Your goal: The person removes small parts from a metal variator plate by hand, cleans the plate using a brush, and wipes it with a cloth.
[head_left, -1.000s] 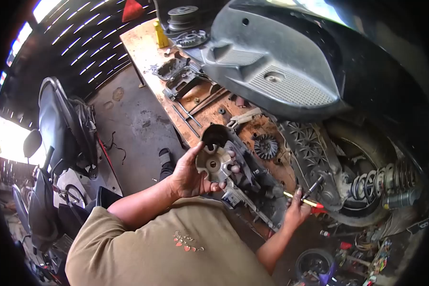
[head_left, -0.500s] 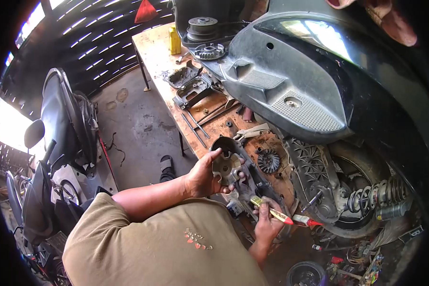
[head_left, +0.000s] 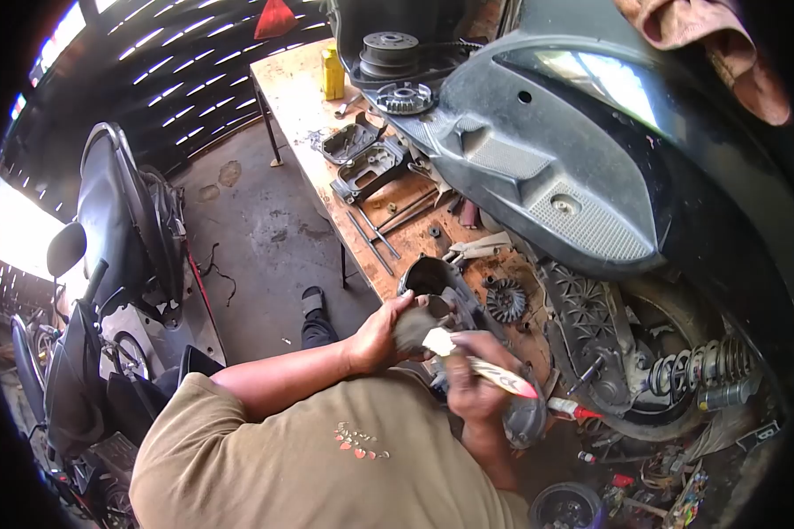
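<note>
From the head camera, the left hand [head_left: 375, 342] curls round a round metal part [head_left: 408, 328], thumb at its upper edge and fingers under the far side, a grip that seems meant to steady it and leave its face free. The right hand [head_left: 472, 401] pinches a paintbrush [head_left: 507, 379] along its handle, so that the pale bristle end points across at the part; blur hides whether they touch. The part is in front of the person's chest, near the worktop [head_left: 287, 79], probably held there so both hands can reach it easily.

Just beyond the hands, a long metal casing [head_left: 469, 309] lies with its round opening toward the worktop's near edge. Beside it a finned fan wheel [head_left: 506, 301] lies flat, likely so it cannot roll. Farther along, thin metal rods [head_left: 370, 242] and a boxy metal casting [head_left: 370, 172] are spread apart, perhaps to keep each within sight. A toothed metal disc [head_left: 404, 99] sits on the scooter's floorboard [head_left: 507, 154], which appears to serve as a spare shelf, and a yellow bottle [head_left: 333, 75] stands upright at the worktop's far end
</note>
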Tool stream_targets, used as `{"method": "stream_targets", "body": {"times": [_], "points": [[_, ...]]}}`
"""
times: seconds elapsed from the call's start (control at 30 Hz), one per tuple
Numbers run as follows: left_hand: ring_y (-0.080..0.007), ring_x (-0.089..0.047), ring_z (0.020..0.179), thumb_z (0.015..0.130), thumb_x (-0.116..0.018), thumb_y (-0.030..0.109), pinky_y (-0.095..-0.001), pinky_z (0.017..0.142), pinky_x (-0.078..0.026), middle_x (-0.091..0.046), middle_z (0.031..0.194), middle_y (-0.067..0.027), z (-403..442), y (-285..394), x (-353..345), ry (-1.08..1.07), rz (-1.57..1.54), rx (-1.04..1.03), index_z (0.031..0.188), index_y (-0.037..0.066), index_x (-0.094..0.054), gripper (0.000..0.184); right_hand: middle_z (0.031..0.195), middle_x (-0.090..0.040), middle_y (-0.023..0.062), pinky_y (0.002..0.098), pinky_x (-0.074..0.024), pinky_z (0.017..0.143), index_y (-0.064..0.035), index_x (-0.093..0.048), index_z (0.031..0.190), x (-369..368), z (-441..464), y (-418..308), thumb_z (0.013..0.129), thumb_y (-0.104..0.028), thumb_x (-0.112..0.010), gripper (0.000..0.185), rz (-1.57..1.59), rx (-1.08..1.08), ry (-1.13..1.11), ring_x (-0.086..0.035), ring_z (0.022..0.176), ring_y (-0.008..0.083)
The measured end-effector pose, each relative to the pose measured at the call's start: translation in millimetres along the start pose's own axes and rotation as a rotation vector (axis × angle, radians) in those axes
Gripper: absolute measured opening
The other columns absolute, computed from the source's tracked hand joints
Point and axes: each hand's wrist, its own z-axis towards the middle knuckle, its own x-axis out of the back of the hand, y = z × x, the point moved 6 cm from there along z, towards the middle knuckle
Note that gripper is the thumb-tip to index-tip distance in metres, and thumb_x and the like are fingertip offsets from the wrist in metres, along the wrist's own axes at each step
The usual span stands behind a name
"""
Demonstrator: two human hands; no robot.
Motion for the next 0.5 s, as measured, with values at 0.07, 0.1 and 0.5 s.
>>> {"method": "stream_targets", "body": {"times": [0.07, 0.1, 0.5], "points": [[-0.0185, -0.061, 0.106, 0.1, -0.038, 0.054, -0.0416, 0.087, -0.048, -0.063, 0.126, -0.002, -7, 7, -14, -0.259, -0.104, -0.057, 0.12, 0.022, -0.058, 0.042, 0.082, -0.067, 0.0123, 0.0363, -0.0538, 0.065, -0.0049, -0.067, 0.092, -17, 6, 8, 0.084, -0.007, -0.073, 0.01, -0.093, -0.058, -0.119, -0.067, 0.072, 0.03], [-0.0191, -0.061, 0.106, 0.1, -0.036, 0.054, -0.0422, 0.087, -0.048, -0.064, 0.125, -0.0023, -4, 8, -7, -0.163, -0.058, -0.05, 0.124, 0.021, -0.057, 0.046, 0.081, -0.065, 0.0123, 0.0382, -0.0532, 0.063, -0.005, -0.067, 0.092, -12, 11, 17, 0.083, -0.006, -0.073, 0.011, -0.219, -0.078, -0.044, -0.066, 0.072, 0.0305], [-0.0273, -0.058, 0.117, 0.094, -0.036, 0.062, -0.0504, 0.094, -0.046, -0.06, 0.13, -0.0074, -5, 10, 13, -0.018, -0.045, -0.082, 0.128, 0.019, -0.053, 0.057, 0.085, -0.069, 0.0148, 0.0355, -0.0535, 0.065, -0.0006, -0.068, 0.096, 10, 20, 10, 0.087, -0.009, -0.071, 0.013, -0.191, -0.124, 0.162, -0.068, 0.074, 0.028]]}}
